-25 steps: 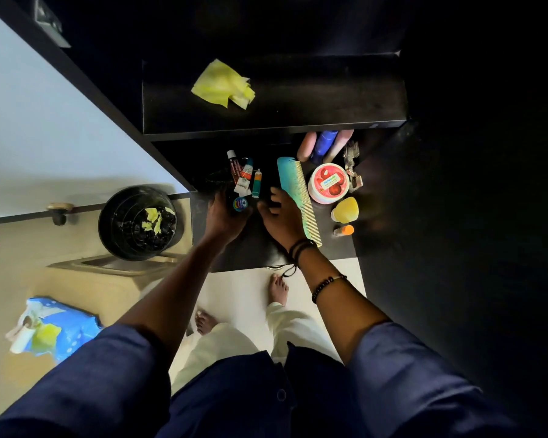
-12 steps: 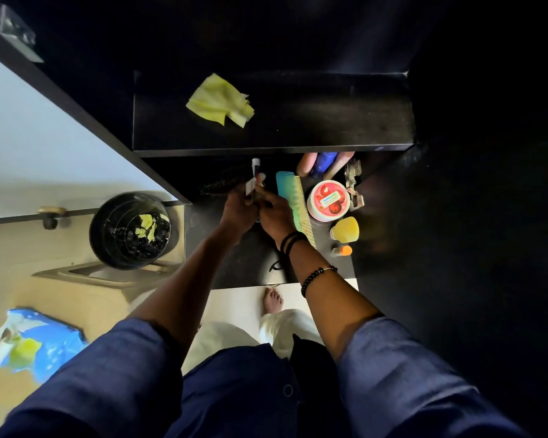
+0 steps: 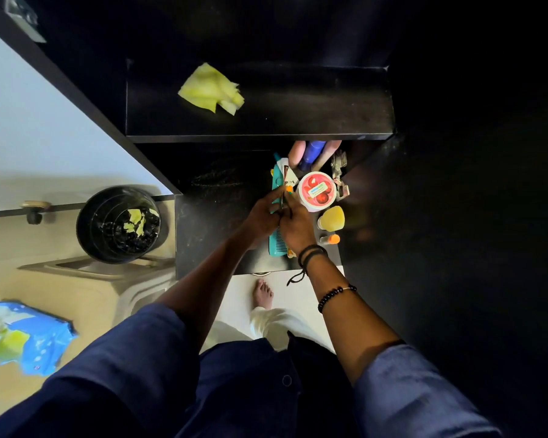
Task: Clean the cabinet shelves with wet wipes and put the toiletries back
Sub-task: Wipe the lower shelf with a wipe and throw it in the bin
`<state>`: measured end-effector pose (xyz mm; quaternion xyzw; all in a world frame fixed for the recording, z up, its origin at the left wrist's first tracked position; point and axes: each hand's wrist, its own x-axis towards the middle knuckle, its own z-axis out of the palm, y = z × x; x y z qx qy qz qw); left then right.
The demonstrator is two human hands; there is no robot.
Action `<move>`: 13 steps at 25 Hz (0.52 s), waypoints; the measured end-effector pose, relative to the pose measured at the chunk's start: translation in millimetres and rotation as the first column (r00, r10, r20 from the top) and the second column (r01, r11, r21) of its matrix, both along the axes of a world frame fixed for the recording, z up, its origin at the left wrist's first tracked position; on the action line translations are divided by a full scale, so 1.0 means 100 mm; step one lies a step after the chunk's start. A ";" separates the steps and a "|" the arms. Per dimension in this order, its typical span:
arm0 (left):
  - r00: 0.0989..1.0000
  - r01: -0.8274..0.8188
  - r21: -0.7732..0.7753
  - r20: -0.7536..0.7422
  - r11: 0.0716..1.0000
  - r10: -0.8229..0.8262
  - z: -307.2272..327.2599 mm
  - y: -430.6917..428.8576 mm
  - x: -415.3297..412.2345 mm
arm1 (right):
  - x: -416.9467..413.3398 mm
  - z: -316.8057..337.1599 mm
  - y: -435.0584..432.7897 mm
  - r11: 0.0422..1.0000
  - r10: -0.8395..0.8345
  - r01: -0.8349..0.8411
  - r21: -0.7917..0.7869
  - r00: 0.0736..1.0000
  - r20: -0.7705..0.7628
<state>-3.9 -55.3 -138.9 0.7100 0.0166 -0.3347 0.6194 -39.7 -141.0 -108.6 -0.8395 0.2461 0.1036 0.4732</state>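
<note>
On the lower black shelf [image 3: 209, 229] my left hand [image 3: 263, 213] and my right hand [image 3: 296, 226] are pressed together, gripping a bunch of small tubes [image 3: 286, 181] that stick out above the fingers. Under them lies a teal comb [image 3: 277, 248]. To the right stand a round white jar with a red lid [image 3: 316, 191], a yellow cap-shaped bottle [image 3: 332, 218] and a small orange-capped bottle [image 3: 331, 239]. Behind are pink and blue bottles [image 3: 310, 151]. A crumpled yellow wipe [image 3: 211, 90] lies on the upper black shelf [image 3: 314, 118].
A black bin [image 3: 117, 222] with used yellow wipes stands left of the cabinet. The blue wet-wipe pack [image 3: 29, 336] lies on the beige counter at lower left. A metal hinge [image 3: 339, 175] sits at the shelf's right edge. The white cabinet door [image 3: 45, 131] stands open on the left.
Both hands gathered the small tubes from the shelf's left middle and carried them right, against the comb and the red-lidded jar. That left part of the shelf now lies bare.
</note>
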 end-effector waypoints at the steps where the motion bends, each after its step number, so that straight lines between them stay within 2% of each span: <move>1: 1.000 0.021 0.018 -0.001 1.000 -0.021 0.00 0.02 -0.02 | -0.03 0.00 0.01 1.000 0.001 -0.001 -0.007 1.000 -0.001; 7: 0.989 0.107 0.101 0.088 0.989 -0.116 0.09 0.16 -0.12 | -0.15 0.14 0.17 0.997 -0.009 0.014 -0.076 0.998 0.066; 10: 0.991 0.054 0.101 0.117 0.993 -0.065 0.19 0.32 -0.21 | -0.16 0.43 0.29 0.990 -0.023 0.056 -0.130 0.971 0.239; 13: 0.976 0.009 0.134 0.215 0.991 -0.038 0.19 0.60 -0.27 | -0.14 0.83 0.46 0.974 0.010 0.103 -0.204 0.873 0.487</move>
